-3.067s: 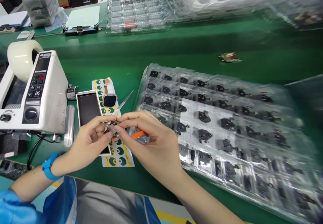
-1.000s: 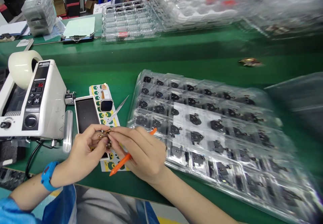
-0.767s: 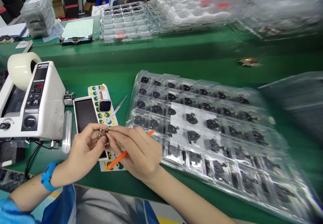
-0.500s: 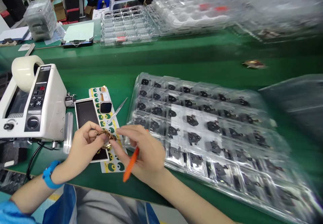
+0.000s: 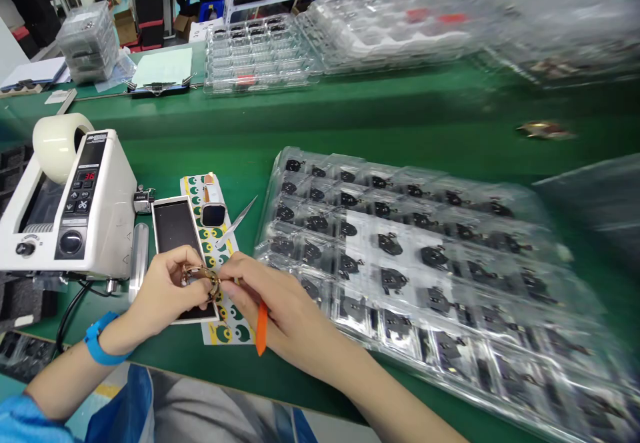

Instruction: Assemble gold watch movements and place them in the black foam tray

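My left hand (image 5: 167,286), with a blue band at its wrist, grips a gold-coloured round watch case (image 5: 214,284) between thumb and fingers. Thumb and index finger of my right hand (image 5: 280,303) come together at the right edge of the case. An orange stick-like tool (image 5: 261,328) is tucked in the same hand, pointing down towards me; its other end is hidden. Under the hands lie a shallow white-rimmed box with a dark inside (image 5: 173,222) and a sticker sheet (image 5: 234,333) of green and yellow shapes. A square-faced watch (image 5: 213,214) and pointed metal tweezers (image 5: 239,222) rest on the sheet.
Clear compartment trays (image 5: 400,243) holding several dark parts fill the right side. A white tape dispenser (image 5: 103,210) stands at left beside a clear tube (image 5: 139,263). A blurred gold-coloured piece (image 5: 545,130) lies far right. Behind are a clipboard (image 5: 163,68) and stacked clear trays (image 5: 260,53).
My right index finger and thumb have closed together at the edge of the watch case. The case has turned in my left hand. The orange tool now hangs more upright. The view has shifted slightly.
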`<state>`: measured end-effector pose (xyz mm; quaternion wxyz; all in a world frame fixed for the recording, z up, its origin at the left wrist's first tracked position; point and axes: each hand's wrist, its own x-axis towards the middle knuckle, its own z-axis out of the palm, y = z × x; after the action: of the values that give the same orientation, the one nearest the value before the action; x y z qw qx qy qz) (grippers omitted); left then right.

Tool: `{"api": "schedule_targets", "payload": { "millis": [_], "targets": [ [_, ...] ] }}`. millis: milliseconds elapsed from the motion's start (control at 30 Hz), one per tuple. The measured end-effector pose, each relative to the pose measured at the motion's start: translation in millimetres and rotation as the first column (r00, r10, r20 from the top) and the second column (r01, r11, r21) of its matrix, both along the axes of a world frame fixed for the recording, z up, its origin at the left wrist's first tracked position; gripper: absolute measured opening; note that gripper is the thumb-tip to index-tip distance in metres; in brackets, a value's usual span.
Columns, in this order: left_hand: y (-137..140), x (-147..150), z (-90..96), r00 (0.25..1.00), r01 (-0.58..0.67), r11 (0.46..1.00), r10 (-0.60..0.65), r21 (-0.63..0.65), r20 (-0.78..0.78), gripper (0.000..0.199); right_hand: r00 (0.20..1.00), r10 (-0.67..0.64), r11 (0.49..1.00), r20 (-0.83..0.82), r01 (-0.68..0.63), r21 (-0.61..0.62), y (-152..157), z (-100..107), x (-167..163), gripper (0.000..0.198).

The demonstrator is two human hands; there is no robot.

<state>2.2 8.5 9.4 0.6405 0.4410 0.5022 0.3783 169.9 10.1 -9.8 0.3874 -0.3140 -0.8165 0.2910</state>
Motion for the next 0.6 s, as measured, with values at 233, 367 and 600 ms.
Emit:
{"api": "schedule_targets", "payload": {
  "millis": [233,367,600],
  "targets": [
    [0.0,-1.6,0.3,1.0,0.0,1.0,0.0,-0.006,-0.003,0.023,0.998,0.033,0.986,0.047,-0.025,-0.166,-2.2,4.9,-0.4,0.022],
    [0.9,-1.6,-0.6,0.997,0.008,1.0,-0.008,0.009,0.079,0.028,0.999,0.024,0.969,0.031,-0.016,-0.246,-2.1,8.9,1.3,0.025],
    [-2.1,0.6,-8.8,0.986,-0.05,0.924,0.105,0.378,-0.127,0.01,0.987,-0.156,0.899,-0.04,0.125,-0.421,-3.7,8.7,-5.7,0.045]
  ]
}}
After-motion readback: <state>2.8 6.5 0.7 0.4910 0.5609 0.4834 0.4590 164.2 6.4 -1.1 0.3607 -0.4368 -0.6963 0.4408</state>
